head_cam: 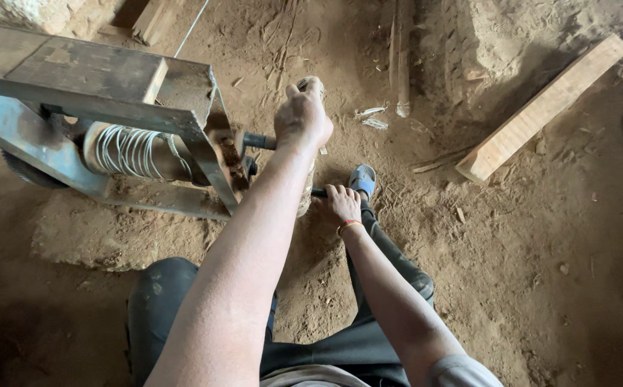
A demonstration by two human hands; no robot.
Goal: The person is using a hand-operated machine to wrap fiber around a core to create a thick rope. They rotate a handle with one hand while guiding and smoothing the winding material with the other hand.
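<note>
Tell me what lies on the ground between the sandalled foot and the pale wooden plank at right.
In the head view, only bare sandy dirt with thin twigs and small wood chips lies between the blue sandal and the plank; nothing larger sits there.

Soft daylight falls on the dirt floor [540,236], brightest at the right. The bottom left corner is dark with shadow. The nearest arm looks stretched. Everything is sharp.

Bare dirt floor [540,287], dusty, scattered wood chips. Pale wooden plank [540,107] lying at upper right. Rough earthen wall [512,43] behind. Dim daylight.
</note>
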